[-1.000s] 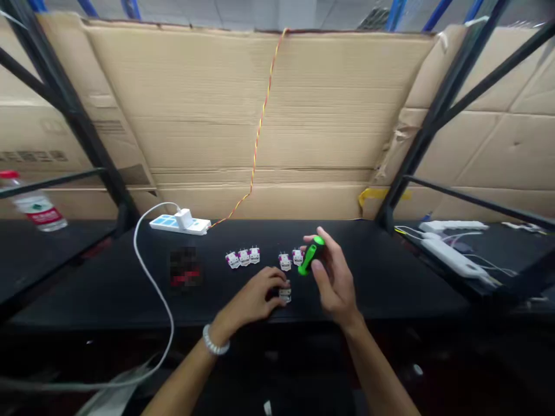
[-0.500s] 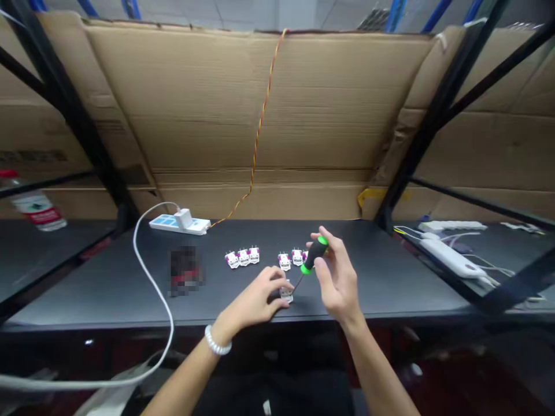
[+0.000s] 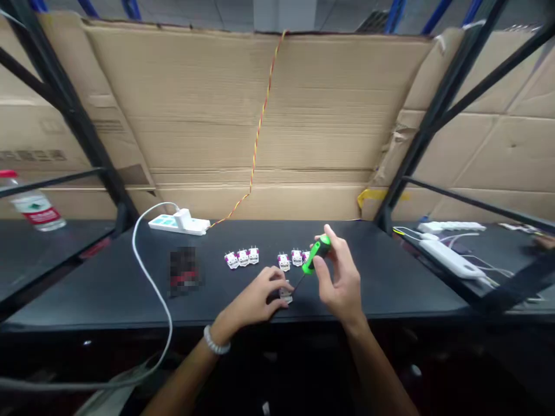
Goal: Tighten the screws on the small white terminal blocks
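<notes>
My left hand [image 3: 263, 294] is closed on a small white part [image 3: 286, 296] near the table's front edge, pinning it between thumb and fingers. My right hand [image 3: 340, 277] grips a green-and-black screwdriver [image 3: 318, 253] by its handle. The screwdriver leans down to the left, and its tip meets the right side of the white part; the exact contact spot is too small to make out. Just behind are similar white-and-purple parts [image 3: 284, 262], one of them partly hidden by the screwdriver. Another group of three white-and-purple parts [image 3: 243, 257] lies to the left.
A white power strip [image 3: 195, 226] with a plugged-in adapter stands at the back left, its white cable [image 3: 150, 271] looping over the front edge. A pixelated dark object [image 3: 184, 271] lies left. Black shelf posts [image 3: 429, 121] flank the table [image 3: 399, 283]; cardboard [image 3: 208, 104] walls the back.
The screwdriver handle has turned, showing more green along its side, and my right hand has shifted slightly right. My left hand stays on the white part.
</notes>
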Demonstrator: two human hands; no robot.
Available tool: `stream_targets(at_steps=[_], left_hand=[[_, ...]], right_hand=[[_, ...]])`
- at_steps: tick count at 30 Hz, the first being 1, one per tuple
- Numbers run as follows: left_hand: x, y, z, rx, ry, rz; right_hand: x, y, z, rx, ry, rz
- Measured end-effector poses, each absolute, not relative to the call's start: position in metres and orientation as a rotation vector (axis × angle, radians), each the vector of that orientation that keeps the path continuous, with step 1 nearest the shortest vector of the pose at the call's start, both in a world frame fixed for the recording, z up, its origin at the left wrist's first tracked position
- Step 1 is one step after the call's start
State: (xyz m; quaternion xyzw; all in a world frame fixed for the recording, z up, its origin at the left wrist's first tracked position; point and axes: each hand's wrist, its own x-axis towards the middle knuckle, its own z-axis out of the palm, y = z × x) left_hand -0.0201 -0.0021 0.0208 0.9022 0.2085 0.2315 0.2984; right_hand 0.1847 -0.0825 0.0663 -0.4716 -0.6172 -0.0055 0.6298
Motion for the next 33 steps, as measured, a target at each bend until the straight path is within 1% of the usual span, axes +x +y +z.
stream_targets(at_steps=[33], left_hand=[[-0.0198, -0.003, 0.0213, 2.388, 0.549, 0.611]], right_hand=[[0.1864, -0.0832, 0.0654, -1.073, -1.407, -0.022]])
